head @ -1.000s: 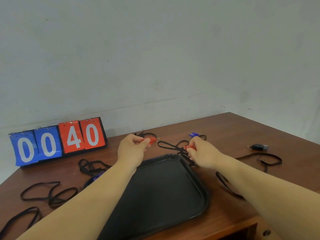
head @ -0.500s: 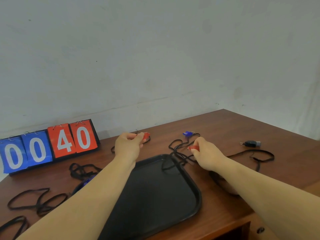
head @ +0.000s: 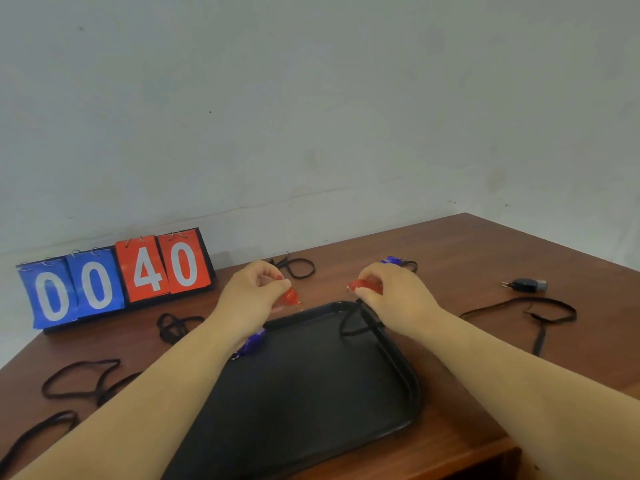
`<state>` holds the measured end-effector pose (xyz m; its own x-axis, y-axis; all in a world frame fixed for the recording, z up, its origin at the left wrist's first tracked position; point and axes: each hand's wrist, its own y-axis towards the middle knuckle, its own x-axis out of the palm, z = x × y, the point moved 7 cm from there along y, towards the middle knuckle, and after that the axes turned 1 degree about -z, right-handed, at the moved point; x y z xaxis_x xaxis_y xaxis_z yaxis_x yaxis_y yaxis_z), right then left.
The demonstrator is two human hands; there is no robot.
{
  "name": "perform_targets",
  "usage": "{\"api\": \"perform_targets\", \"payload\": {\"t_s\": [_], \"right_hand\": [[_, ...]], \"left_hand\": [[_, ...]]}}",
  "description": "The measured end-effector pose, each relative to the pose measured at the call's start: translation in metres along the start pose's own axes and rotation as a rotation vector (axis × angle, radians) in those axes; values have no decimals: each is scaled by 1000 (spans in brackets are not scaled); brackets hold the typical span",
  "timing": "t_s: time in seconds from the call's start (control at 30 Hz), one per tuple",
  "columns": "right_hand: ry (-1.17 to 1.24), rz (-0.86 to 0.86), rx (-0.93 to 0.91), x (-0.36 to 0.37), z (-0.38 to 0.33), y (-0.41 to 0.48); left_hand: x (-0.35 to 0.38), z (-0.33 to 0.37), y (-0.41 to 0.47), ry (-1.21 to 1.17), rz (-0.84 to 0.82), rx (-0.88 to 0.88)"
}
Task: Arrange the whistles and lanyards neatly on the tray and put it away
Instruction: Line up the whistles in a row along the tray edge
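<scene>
Two hands hovered at the far rim of the black tray [head: 412, 386], lower centre: left hand [head: 249, 296] pinched one red whistle [head: 290, 296], right hand [head: 398, 299] a second red whistle [head: 363, 285]. Two blue whistles [head: 254, 341] [head: 391, 260] and one black whistle [head: 526, 285] lay nearby.

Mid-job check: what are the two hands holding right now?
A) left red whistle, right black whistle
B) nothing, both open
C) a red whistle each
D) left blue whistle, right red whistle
C: the left hand pinches a red whistle and the right hand pinches a second red whistle, both near the tray's far edge.
</scene>
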<state>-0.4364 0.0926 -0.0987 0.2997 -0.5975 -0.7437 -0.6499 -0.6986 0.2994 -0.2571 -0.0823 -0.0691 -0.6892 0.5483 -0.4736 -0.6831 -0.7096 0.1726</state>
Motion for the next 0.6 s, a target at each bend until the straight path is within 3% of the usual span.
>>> {"api": "perform_targets", "payload": {"t_s": [0.17,0.33,0.47,0.6], "right_hand": [[-49,-339,-171,45,-54,-1],[-208,-645,-185,81,-79,7],[-256,-696,-222,98,-89,25],[-201,-665,-254,113,-85,36]], "left_hand": [[-30,-8,-18,309,-136,65],[-44,-29,-22,466,-232,92],[-46,-40,-15,522,-209,128],[-58,-53,-14,429,-16,175]]}}
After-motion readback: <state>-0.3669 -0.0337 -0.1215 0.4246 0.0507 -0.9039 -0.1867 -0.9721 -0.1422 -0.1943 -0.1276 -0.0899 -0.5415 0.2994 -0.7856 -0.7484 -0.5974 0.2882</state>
